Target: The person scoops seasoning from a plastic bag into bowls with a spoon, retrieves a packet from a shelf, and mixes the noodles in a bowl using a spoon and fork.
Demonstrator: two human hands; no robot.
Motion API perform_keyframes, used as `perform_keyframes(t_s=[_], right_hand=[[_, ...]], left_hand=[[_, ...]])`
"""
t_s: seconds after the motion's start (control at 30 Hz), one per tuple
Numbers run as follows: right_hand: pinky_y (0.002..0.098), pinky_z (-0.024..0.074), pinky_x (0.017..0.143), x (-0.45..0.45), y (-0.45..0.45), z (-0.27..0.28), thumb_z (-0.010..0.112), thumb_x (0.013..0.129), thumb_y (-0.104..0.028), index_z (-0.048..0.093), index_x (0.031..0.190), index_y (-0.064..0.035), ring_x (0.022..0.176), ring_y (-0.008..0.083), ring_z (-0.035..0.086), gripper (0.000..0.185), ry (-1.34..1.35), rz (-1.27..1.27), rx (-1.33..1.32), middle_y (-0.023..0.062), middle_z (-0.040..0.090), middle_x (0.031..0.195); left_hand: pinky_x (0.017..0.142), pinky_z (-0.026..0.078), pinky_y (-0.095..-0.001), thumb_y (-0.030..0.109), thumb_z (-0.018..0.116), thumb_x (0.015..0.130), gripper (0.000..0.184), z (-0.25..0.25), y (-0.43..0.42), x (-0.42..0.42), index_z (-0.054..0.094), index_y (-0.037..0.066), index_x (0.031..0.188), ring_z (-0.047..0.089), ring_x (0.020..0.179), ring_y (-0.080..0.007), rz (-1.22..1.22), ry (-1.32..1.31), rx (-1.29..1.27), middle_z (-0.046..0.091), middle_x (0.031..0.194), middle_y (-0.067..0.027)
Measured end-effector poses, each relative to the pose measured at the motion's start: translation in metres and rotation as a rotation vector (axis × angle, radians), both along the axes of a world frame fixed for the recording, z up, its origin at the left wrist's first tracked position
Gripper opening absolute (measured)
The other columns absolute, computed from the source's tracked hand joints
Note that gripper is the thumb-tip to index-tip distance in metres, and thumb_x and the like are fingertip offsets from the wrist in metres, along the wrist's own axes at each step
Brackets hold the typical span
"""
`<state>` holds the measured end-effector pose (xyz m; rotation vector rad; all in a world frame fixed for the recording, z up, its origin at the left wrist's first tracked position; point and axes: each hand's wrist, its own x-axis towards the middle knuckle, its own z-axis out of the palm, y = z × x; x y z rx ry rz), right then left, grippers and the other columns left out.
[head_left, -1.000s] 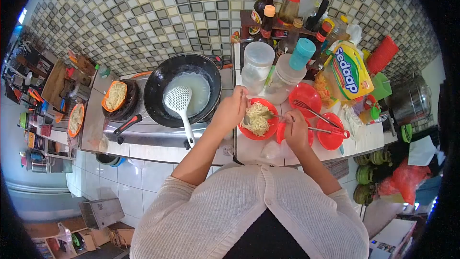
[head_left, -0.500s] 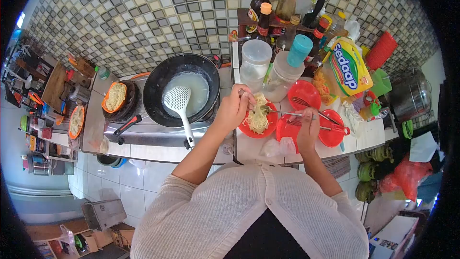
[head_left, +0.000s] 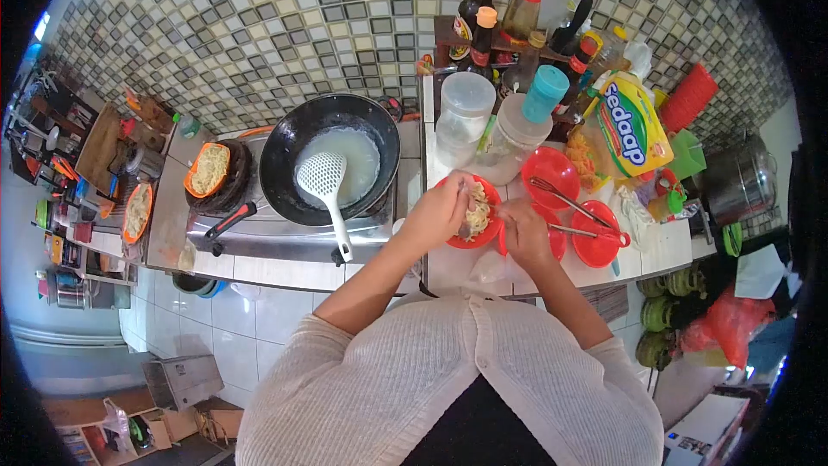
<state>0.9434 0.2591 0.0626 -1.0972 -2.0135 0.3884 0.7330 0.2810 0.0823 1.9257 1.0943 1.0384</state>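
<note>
Over a red bowl point(head_left: 473, 242) of noodles point(head_left: 479, 207), my left hand point(head_left: 440, 214) is closed on a thin metal utensil, with what looks like a spoon's bowl showing below the fingers. My right hand point(head_left: 527, 233) pinches a second metal utensil from the right side of that bowl. Its tip reaches the noodles, and its shape is blurred. Just right of the noodle bowl are more red bowls point(head_left: 550, 171), one partly behind my right hand. A fork point(head_left: 565, 197) leans across the bowl at far right, beside another metal handle point(head_left: 580, 231).
To the left, a black wok point(head_left: 285, 190) of cloudy liquid sits on the stove with a white skimmer point(head_left: 323, 174) in it. Orange plates of noodles point(head_left: 208, 171) stand further left. Jars point(head_left: 466, 112), sauce bottles point(head_left: 481, 0) and a yellow Sedaap pack point(head_left: 634, 125) line the back.
My right hand has moved left, closer to the noodle bowl, bringing its utensil in. My left hand has lowered slightly and turned over the bowl, covering more of it.
</note>
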Motion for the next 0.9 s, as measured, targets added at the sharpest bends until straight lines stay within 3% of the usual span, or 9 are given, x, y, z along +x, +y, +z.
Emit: perform_keyframes(t_s=[0.07,0.2,0.27,0.37,0.5,0.57,0.7,0.77,0.9], right_hand=[[0.0395,0.0498,0.077,0.001,-0.004,0.000,0.050,0.088,-0.005,0.058,0.093,-0.0003,0.087,0.0369,0.060,0.010,-0.072,-0.009,0.012,0.0186,0.060,0.092],[0.0370,0.0506,0.075,0.008,-0.002,-0.028,0.047,0.093,-0.007,0.056,0.093,0.0011,0.082,0.0307,0.063,0.012,0.009,-0.136,-0.020,0.0173,0.061,0.089],[0.0332,0.0511,0.073,0.011,0.005,-0.047,0.043,0.099,-0.014,0.054,0.093,0.0021,0.077,0.0220,0.063,0.020,0.425,-0.268,-0.338,0.0140,0.061,0.088],[0.0299,0.0514,0.073,0.009,0.005,-0.041,0.039,0.103,-0.020,0.053,0.093,0.0021,0.075,0.0158,0.063,0.027,0.619,-0.276,-0.385,0.0111,0.060,0.088],[0.0291,0.0517,0.073,0.012,-0.002,-0.018,0.039,0.103,-0.022,0.052,0.093,0.0011,0.076,0.0166,0.063,0.028,0.709,-0.260,-0.364,0.0111,0.060,0.088],[0.0300,0.0516,0.073,0.013,-0.008,0.001,0.039,0.103,-0.021,0.052,0.093,0.0008,0.076,0.0169,0.062,0.028,0.753,-0.237,-0.218,0.0111,0.060,0.088],[0.0322,0.0510,0.073,0.020,-0.019,0.016,0.042,0.101,-0.018,0.052,0.092,0.0010,0.075,0.0196,0.063,0.024,0.634,-0.142,-0.099,0.0125,0.061,0.088],[0.0337,0.0500,0.073,0.024,-0.022,0.027,0.045,0.098,-0.014,0.053,0.091,0.0017,0.074,0.0226,0.063,0.020,0.204,-0.077,-0.010,0.0138,0.061,0.084],[0.0350,0.0495,0.071,0.030,-0.007,0.010,0.047,0.096,-0.013,0.053,0.090,0.0023,0.075,0.0248,0.063,0.017,0.210,-0.203,-0.055,0.0148,0.060,0.079]], left_hand=[[0.065,0.051,-0.0454,0.012,0.041,0.097,0.016,0.002,-0.001,-0.005,0.043,0.003,0.110,0.065,0.073,-0.0388,0.024,0.056,-0.034,0.065,0.075,-0.0153],[0.062,0.053,-0.0394,0.007,0.040,0.097,0.015,-0.011,0.003,-0.015,0.042,0.002,0.110,0.067,0.067,-0.0297,0.064,0.106,0.026,0.066,0.076,-0.0130],[0.062,0.053,-0.0371,0.007,0.040,0.097,0.014,-0.016,0.006,-0.014,0.042,0.002,0.110,0.068,0.066,-0.0272,0.071,0.045,0.021,0.066,0.075,-0.0126],[0.061,0.054,-0.0321,0.006,0.040,0.098,0.012,-0.023,0.007,-0.009,0.042,0.001,0.108,0.067,0.065,-0.0215,0.084,-0.036,-0.015,0.066,0.076,-0.0116],[0.060,0.054,-0.0300,0.006,0.040,0.098,0.011,-0.009,-0.001,-0.007,0.043,0.001,0.107,0.066,0.064,-0.0191,0.074,-0.155,0.028,0.066,0.078,-0.0110],[0.060,0.054,-0.0296,0.007,0.040,0.099,0.011,0.000,-0.002,-0.008,0.043,0.000,0.107,0.066,0.064,-0.0193,0.077,-0.198,0.054,0.066,0.079,-0.0111],[0.059,0.053,-0.0308,0.007,0.041,0.099,0.010,0.010,-0.001,-0.019,0.044,0.001,0.106,0.066,0.063,-0.0190,0.011,-0.089,0.107,0.066,0.078,-0.0106],[0.058,0.052,-0.0313,0.007,0.042,0.099,0.009,0.013,0.001,-0.023,0.044,0.001,0.106,0.066,0.062,-0.0192,-0.016,0.002,0.085,0.066,0.078,-0.0103],[0.058,0.052,-0.0324,0.008,0.043,0.098,0.009,0.015,0.007,-0.029,0.045,0.003,0.105,0.066,0.060,-0.0208,0.112,0.010,0.082,0.066,0.076,-0.0101]])
